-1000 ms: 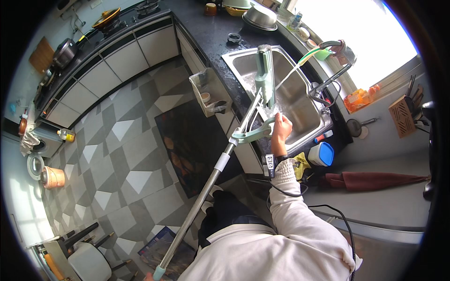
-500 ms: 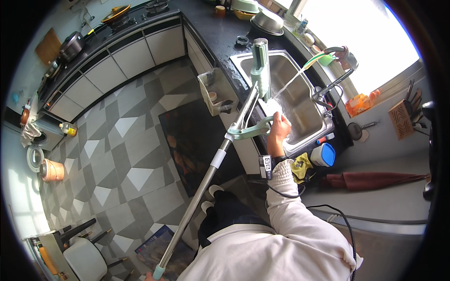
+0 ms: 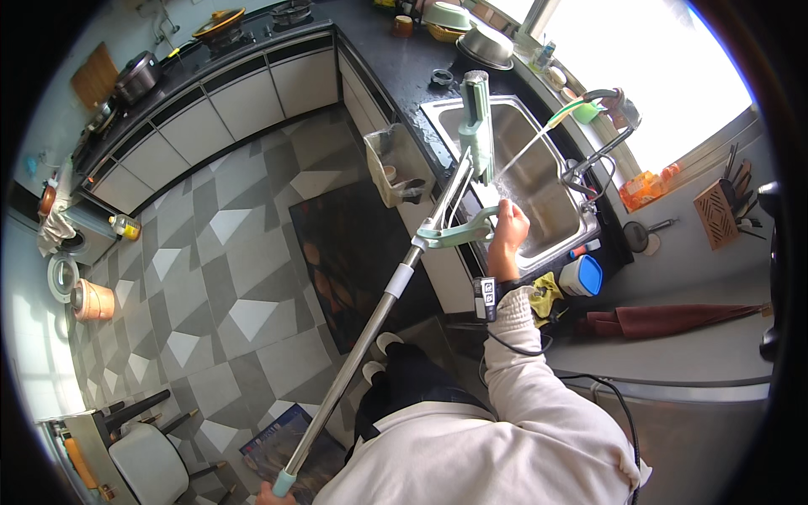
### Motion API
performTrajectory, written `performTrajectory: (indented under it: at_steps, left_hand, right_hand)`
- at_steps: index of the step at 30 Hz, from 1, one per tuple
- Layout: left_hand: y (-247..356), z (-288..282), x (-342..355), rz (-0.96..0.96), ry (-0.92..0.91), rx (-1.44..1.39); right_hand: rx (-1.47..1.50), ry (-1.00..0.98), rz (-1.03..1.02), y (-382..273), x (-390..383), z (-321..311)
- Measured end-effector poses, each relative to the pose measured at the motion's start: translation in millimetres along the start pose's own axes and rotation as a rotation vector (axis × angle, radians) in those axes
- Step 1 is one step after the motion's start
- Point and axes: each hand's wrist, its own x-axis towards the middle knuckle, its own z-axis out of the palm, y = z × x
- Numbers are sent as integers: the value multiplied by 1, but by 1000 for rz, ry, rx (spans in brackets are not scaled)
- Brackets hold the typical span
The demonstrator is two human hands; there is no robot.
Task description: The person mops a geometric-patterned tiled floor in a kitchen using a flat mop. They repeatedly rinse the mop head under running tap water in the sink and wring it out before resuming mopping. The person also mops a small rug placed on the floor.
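A sponge mop with a steel pole point(image 3: 362, 343) slants from the lower left up to the sink. Its pale green head point(image 3: 476, 126) points upward over the sink's left rim. My right hand point(image 3: 508, 237) is closed at the end of the mop's green squeeze lever point(image 3: 459, 235), at the near left of the sink. At the lower edge my left hand point(image 3: 273, 495), partly cut off, is wrapped round the pole's green end grip. Water runs from the tap point(image 3: 581, 103) in a slanting stream toward the mop head and my right hand; the spot where it lands is partly hidden.
The steel sink point(image 3: 549, 217) is set in a dark counter. A plastic-lined bin point(image 3: 392, 168) hangs on the cabinet left of it. A yellow cloth point(image 3: 545, 296) and a blue-lidded tub point(image 3: 582, 276) stand near the sink's front corner. A dark mat point(image 3: 358, 252) covers the floor beside me.
The whole view has shifted slightly, so things sit a little farther right. Both hands keep their hold on the mop, which has hardly moved against the sink. Water still runs.
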Motion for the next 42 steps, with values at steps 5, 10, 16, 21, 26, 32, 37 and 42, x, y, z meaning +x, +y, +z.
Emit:
performTrajectory:
  at_steps: [5, 10, 16, 21, 26, 32, 37, 42]
  left_hand:
    - [-1, -25, -2, 37, -76, -27]
    - [-12, -37, -24, 80, -272, 15]
    - [-28, -14, -55, 71, -302, -134]
    - [-17, -23, -62, 173, -201, -95]
    - [-5, -52, -71, 97, -303, -73]
    - [2, -49, -67, 13, -129, -49]
    - [7, -41, -72, 11, 112, -120]
    - [23, -49, -86, -69, 0, -220]
  right_hand:
    - [66, -284, 84, -10, 22, 12]
    - [-327, -557, -53, 8, 42, 34]
    - [242, -639, -54, 76, 47, 54]
    - [824, -372, 721, 78, -67, 41]
    - [1033, -528, 1100, 33, -107, 36]
    - [1329, -613, 1224, 19, -98, 27]
    - [1431, -813, 1249, 8, -74, 24]
    - [1258, -871, 1175, 0, -65, 23]
